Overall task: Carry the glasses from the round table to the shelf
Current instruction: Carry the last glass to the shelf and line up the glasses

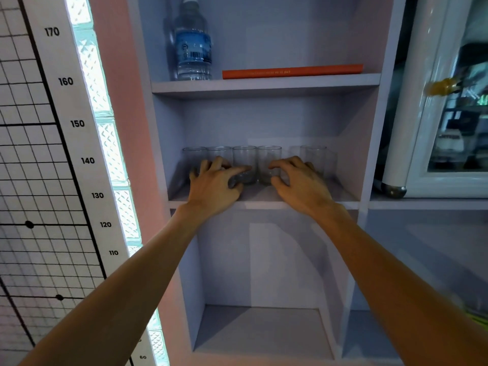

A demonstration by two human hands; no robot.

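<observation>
We see both arms reaching into the middle compartment of a pale shelf (264,204), where a row of clear glasses (244,162) stands along the board. Four of them line up side by side toward the left and centre, close enough that they seem to touch, and further glasses stand to the right, though their outlines blur there and we cannot count them.

The left hand (214,184) has its fingers spread and curled, with the thumb and forefinger around the lower part of the third glass from the left. We cannot tell whether it grips that glass or only rests against it. The right hand (298,180) is likewise half open, its fingers bent like a claw, with the thumb and fingertips beside the base of the fourth glass; whether it holds it, we cannot tell.

On the board above, a water bottle (193,43) stands upright at the left, and a flat orange book (291,71) lies beside it. The compartment below holds nothing we can make out. To the left of the shelf hangs a height chart (76,122) with numbers, and to the right a glass-fronted cabinet (449,101) stands on a ledge.
</observation>
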